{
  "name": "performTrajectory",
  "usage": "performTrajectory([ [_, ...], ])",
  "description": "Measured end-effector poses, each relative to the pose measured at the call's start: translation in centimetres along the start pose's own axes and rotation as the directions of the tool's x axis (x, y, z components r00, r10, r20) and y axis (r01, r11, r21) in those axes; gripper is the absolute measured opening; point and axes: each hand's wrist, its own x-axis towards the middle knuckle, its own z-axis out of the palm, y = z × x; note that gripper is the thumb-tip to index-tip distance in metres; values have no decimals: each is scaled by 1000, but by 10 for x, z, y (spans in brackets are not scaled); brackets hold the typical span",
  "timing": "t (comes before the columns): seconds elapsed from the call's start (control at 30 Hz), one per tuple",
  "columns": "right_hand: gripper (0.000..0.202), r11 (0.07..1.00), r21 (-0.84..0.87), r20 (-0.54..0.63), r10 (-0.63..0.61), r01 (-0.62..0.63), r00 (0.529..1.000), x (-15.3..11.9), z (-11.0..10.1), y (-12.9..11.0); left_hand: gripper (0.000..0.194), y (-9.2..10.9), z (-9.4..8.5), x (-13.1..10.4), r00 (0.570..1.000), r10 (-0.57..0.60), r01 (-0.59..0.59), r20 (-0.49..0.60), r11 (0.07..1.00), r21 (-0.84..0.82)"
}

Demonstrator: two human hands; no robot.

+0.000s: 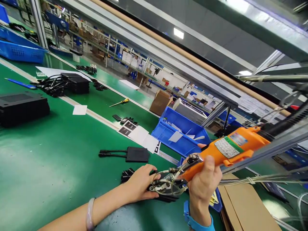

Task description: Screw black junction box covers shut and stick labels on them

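My right hand [205,179] is wrapped around an orange powered screwdriver [225,149], which is tilted with its nose down to the left. Clear tubes and metal fittings surround the screwdriver's front end. Under that nose lies a black plastic case [168,198], mostly covered by the tool and my fingers. My left hand [141,181] grips the case from its left side, fingers and thumb on either side. Short black leads [127,175] stick out beyond my left wrist. Whether the bit touches a screw is hidden. A similar black case with two leads [137,154] lies just behind.
A blue bin [166,131] with papers stands behind the tool. Flat cardboard [245,202] lies at right. Leftward are stacked black cases [22,107], a bundle of cabled units [77,83] and a blue basket [21,49]. A yellow-handled screwdriver [124,101] lies farther back.
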Motion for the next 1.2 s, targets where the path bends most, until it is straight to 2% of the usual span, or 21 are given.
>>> performTrajectory([
  [0.17,37,993,-100,5,-55,55,998,-12,-2,2,49,2,3,-1,1000,-15,15,-27,1000,3],
  [0.33,20,990,-132,-10,-59,57,998,-20,-3,7,50,3,4,1,1000,-29,29,-12,1000,-11],
  [0.47,19,985,-153,-20,-85,81,996,-24,-3,10,49,0,7,0,999,-22,22,-23,999,-23],
  [0.57,27,997,-38,3,-65,66,998,-26,-3,8,56,0,10,-1,999,-27,26,-28,999,-31],
  [0.67,34,991,125,29,-47,43,998,-19,-6,-3,70,2,7,-1,997,-48,40,-65,993,-107],
  [0.8,28,979,165,-80,-104,116,991,10,-19,-33,79,-7,-15,-1,977,-140,120,-162,985,-126],
  [0.93,17,975,123,-101,-171,183,980,40,-38,-57,74,-41,-56,-6,927,-281,273,-248,960,-66],
  [1.03,12,978,117,-104,-159,171,982,52,-49,-55,69,-71,-79,-13,890,-374,383,-261,924,-20],
  [1.1,15,980,94,-110,-165,176,980,56,-53,-46,66,-83,-85,-17,885,-398,415,-240,910,23],
  [1.2,24,984,24,-109,-172,175,979,56,-57,-29,62,-79,-79,-16,900,-371,401,-228,910,103],
])
